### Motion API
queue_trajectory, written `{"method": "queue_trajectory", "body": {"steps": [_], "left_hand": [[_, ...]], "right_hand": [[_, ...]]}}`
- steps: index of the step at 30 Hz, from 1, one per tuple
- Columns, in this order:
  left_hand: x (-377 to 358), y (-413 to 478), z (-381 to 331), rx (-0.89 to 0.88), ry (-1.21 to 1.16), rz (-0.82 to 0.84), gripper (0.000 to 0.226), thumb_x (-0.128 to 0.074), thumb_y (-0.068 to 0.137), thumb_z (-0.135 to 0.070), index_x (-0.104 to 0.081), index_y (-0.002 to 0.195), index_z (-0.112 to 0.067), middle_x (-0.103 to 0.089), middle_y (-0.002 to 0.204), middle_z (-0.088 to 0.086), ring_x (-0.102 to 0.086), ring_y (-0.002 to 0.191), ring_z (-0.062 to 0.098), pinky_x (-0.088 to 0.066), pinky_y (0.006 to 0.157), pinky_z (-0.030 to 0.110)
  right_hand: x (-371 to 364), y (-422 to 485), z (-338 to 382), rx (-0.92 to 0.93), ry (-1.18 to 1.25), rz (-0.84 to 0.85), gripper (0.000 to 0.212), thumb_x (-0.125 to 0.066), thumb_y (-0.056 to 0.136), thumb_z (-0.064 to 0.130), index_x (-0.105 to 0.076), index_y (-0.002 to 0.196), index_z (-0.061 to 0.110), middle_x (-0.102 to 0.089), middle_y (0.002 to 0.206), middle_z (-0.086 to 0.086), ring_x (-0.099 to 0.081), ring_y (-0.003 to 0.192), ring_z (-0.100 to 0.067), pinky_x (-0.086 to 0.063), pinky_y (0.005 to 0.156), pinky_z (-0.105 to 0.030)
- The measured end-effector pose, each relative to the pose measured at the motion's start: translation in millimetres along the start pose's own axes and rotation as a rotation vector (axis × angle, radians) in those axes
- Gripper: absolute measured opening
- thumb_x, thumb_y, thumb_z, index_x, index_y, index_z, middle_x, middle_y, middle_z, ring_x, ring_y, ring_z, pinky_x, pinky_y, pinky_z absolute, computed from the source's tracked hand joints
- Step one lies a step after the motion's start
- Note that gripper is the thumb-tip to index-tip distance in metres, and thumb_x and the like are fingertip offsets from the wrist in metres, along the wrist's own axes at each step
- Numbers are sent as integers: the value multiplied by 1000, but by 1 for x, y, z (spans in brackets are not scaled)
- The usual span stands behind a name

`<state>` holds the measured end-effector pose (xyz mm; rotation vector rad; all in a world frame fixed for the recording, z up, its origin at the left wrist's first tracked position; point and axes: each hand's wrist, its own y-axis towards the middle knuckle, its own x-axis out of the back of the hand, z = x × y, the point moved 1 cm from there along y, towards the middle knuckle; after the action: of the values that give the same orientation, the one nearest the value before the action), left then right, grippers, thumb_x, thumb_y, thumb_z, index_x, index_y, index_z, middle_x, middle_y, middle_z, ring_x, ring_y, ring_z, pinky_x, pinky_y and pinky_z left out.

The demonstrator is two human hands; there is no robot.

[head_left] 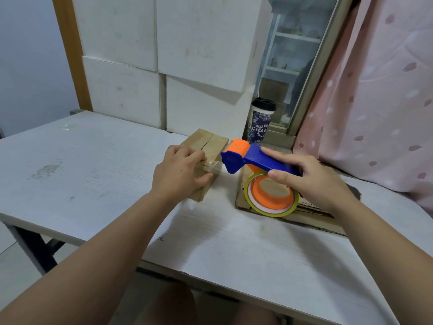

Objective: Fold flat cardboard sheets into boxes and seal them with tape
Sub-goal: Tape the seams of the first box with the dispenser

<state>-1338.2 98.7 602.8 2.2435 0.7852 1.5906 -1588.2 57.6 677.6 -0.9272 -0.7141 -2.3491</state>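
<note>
One box [212, 143] mid-table [93, 160], its long axis and top seam running toward the far edge. Left hand [178, 172] grip wraps the near end. Right hand [311, 181] grip holds one tape dispenser [257, 158], nose pointing left at the box, over flat cardboard sheets [307, 215], number unclear. One cup [259, 123] at the far edge.

- The white table [93, 160] has a scuffed top with some grey stains; dark metal legs [35, 249] show under its left edge.
- A small cardboard box [210, 146] stands on it near the middle, with its top flaps closed.
- Flat cardboard sheets [311, 216] lie on the right part, near the box but apart from it.
</note>
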Motion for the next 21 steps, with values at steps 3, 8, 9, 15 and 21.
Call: {"method": "queue_trajectory", "body": {"steps": [3,8,9,15,21], "left_hand": [[0,0,-3,-13,13,25,38,-65,80,-49,-58,111,-28,-52,114,-11,-33,119,17,-31,59,24],[0,2,-4,15,-5,65,39,-64,80,-50,-57,112,-30,-52,116,-12,-32,121,17,-33,61,27],[-1,3,-4,18,-8,70,39,-64,80,-50,-57,112,-30,-52,116,-12,-32,121,17,-33,61,27],[-2,3,-5,29,-44,52,38,-65,80,-49,-59,112,-28,-54,114,-11,-30,126,16,-33,63,27],[-5,1,-5,5,-86,28,39,-68,78,-46,-61,112,-26,-57,118,-13,-30,130,15,-31,63,27]], "right_hand": [[-1,-1,-2,-50,93,-28,43,-57,93,14,-51,135,22,-51,83,28,-48,63,27,-34,63,4],[-6,-4,-6,-63,274,-64,39,-54,93,11,-53,128,30,-63,69,20,-52,54,6,-38,51,-5],[-7,-5,-6,-62,304,-87,39,-58,92,12,-54,126,32,-62,75,14,-50,53,2,-37,49,-6],[-17,-11,-20,40,346,-186,51,-68,71,27,-55,120,36,-64,78,25,-53,63,3,-40,57,-6],[-25,-20,-33,42,352,-194,53,-77,58,47,-60,105,64,-65,102,35,-57,87,10,-47,74,-10]]}}
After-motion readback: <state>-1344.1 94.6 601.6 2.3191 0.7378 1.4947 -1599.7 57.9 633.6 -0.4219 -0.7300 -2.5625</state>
